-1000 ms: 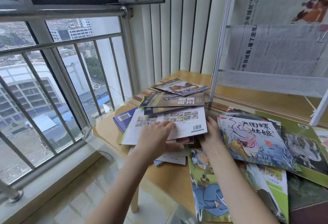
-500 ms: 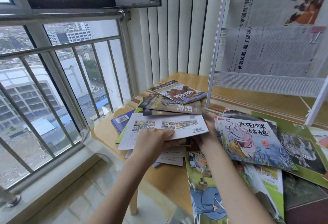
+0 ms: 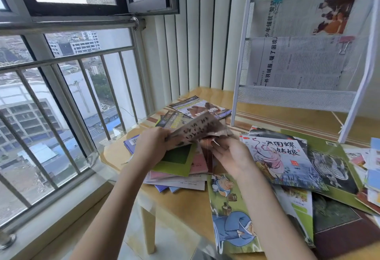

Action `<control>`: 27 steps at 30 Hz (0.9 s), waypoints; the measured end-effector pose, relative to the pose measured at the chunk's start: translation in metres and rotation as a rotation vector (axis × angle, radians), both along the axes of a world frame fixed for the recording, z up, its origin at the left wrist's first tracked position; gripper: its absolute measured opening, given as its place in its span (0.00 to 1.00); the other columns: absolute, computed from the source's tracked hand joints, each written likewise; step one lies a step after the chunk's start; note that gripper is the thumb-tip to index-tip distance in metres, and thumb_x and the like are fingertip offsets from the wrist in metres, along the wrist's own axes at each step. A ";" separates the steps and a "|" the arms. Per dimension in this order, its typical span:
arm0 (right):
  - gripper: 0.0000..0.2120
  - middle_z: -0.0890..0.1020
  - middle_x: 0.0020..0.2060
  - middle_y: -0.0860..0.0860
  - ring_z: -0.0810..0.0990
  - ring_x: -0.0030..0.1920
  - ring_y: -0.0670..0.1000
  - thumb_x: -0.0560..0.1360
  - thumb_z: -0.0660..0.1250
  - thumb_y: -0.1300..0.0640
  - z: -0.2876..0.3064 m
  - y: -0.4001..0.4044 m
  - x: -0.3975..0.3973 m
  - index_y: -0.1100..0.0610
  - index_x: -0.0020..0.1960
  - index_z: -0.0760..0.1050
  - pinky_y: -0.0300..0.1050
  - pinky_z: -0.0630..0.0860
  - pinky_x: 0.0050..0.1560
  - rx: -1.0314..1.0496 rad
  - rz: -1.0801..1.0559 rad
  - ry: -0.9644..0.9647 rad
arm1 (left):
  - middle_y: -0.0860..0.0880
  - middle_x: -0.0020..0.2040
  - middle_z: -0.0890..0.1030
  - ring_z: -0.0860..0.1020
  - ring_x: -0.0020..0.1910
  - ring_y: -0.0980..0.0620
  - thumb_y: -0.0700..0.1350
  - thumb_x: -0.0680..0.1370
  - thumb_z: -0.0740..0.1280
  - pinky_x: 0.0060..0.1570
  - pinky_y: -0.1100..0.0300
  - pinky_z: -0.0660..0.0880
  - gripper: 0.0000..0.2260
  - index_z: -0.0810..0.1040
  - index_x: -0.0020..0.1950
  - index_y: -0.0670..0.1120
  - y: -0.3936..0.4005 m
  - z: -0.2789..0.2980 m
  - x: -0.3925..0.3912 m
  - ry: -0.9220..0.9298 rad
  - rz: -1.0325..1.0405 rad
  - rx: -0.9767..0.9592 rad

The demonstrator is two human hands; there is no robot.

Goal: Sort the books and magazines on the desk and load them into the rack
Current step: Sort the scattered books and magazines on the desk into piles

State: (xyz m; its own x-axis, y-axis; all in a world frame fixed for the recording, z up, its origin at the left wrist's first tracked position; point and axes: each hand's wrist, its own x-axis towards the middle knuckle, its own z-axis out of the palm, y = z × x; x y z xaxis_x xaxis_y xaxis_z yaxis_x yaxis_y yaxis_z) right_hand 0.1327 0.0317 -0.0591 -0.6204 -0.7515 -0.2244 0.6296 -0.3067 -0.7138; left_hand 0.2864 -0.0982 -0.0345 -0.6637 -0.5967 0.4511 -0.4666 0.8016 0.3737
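- Currently the white rack (image 3: 304, 99) stands on the desk (image 3: 185, 202), at its back; its two upper pockets each hold a newspaper (image 3: 298, 62), one with a pink binder clip, one with a blue.
- Legible headline on lower newspaper: "一件羽绒服,暖了困境".
- Picture book (image 3: 281, 161) in front of the rack reads "田螺姑娘"; it overlaps a green zebra book (image 3: 333, 169).
- Left of the rack: left hand (image 3: 151, 146) grips a blurred brownish magazine (image 3: 197, 132), fingers curled on its edge, lifted above a green-covered stack (image 3: 174, 165).
- Right hand (image 3: 230, 154) pinches the same magazine's lower edge.
- Cartoon book (image 3: 230, 214) lies nearest the viewer, far from the rack.
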 end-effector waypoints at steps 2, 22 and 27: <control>0.12 0.78 0.36 0.58 0.78 0.41 0.55 0.77 0.54 0.72 0.000 0.005 0.001 0.62 0.42 0.71 0.51 0.74 0.58 0.009 0.003 -0.031 | 0.48 0.22 0.68 0.65 0.23 0.46 0.53 0.75 0.69 0.27 0.56 0.61 0.21 0.73 0.29 0.40 0.001 0.005 -0.001 0.179 0.050 -0.040; 0.29 0.83 0.54 0.59 0.80 0.58 0.58 0.61 0.80 0.55 -0.003 0.050 -0.033 0.62 0.59 0.78 0.59 0.73 0.63 0.119 -0.255 0.171 | 0.43 0.33 0.79 0.76 0.33 0.48 0.58 0.80 0.55 0.35 0.56 0.73 0.24 0.74 0.35 0.42 0.089 -0.018 -0.102 0.867 -0.006 1.095; 0.15 0.79 0.54 0.53 0.76 0.56 0.53 0.69 0.75 0.56 0.015 0.097 -0.091 0.57 0.50 0.72 0.47 0.70 0.54 0.479 -0.441 0.438 | 0.44 0.41 0.85 0.83 0.41 0.49 0.56 0.81 0.57 0.37 0.57 0.78 0.21 0.81 0.43 0.41 0.100 -0.037 -0.112 0.573 -0.194 1.113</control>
State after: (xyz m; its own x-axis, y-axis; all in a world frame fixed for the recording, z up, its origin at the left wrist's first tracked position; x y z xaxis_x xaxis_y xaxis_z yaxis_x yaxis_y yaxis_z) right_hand 0.0414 0.1290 -0.0443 -0.9460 -0.2979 -0.1277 0.1517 -0.0589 -0.9867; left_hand 0.1740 0.0022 -0.0713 -0.6587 -0.7522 0.0201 0.0737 -0.0380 0.9966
